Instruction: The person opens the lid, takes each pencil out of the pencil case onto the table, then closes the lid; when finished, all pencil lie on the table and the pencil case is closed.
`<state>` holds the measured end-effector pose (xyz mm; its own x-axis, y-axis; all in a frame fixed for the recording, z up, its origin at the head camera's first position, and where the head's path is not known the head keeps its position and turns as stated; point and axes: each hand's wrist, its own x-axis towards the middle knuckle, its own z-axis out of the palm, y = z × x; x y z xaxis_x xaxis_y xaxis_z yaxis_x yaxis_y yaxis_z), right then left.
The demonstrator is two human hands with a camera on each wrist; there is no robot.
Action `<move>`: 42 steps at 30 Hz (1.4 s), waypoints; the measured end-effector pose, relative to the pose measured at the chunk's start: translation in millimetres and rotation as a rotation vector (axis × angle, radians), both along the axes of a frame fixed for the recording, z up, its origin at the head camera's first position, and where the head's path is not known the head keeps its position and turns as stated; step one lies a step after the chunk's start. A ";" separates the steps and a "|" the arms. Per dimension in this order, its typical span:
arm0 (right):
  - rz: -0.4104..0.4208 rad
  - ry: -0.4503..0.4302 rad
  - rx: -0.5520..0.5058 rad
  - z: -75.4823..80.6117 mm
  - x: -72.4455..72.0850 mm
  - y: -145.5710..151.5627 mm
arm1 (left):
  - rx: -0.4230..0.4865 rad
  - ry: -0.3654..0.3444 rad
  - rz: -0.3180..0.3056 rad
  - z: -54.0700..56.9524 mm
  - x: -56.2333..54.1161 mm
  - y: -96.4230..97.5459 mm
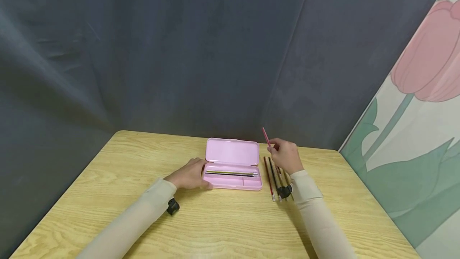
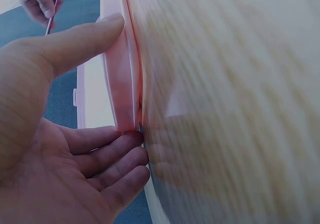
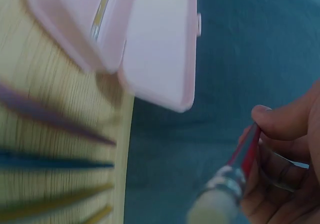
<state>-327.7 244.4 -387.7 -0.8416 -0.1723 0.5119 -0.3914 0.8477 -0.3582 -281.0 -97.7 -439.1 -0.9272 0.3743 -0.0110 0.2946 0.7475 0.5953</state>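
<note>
A pink pencil case [image 1: 231, 187] lies with its lid [image 1: 232, 152] raised at the back. Inside its long compartment are a yellowish pencil [image 1: 230, 172] and a dark one beside it. My left hand [image 1: 190, 174] holds the case's left end, thumb along the front wall and fingers at the end, as the left wrist view shows. Above the table, right of the lid, my right hand [image 1: 285, 156] pinches a red pencil [image 3: 245, 154] between thumb and fingers. Its metal band and pale eraser [image 3: 212, 209] point toward the wrist camera.
Several pencils lie side by side right of the case, among them a red pencil [image 1: 269, 179]; the right wrist partly covers them. A small divider marks off the case's front right compartment. Behind the wooden table [image 1: 215, 227] hangs a dark curtain [image 1: 179, 51].
</note>
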 end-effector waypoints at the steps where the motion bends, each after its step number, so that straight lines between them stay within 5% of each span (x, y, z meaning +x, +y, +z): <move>1: -0.011 -0.014 -0.001 0.4 0.5 5.0 | 0.001 0.000 -0.001 0.2 -0.2 0.1; 13: -0.136 -0.267 0.043 -9.9 1.1 55.8 | -0.018 0.001 -0.016 0.8 -0.3 -0.2; 21: -0.164 -0.436 0.105 -31.9 2.5 77.0 | 0.003 0.004 -0.005 2.0 1.7 0.7; 30: -0.173 -0.473 0.215 -50.4 -2.9 85.9 | 0.010 0.010 -0.012 0.4 0.3 1.0; 42: -0.162 -0.517 0.202 -47.3 1.2 84.0 | 0.000 0.003 -0.011 2.8 0.3 1.2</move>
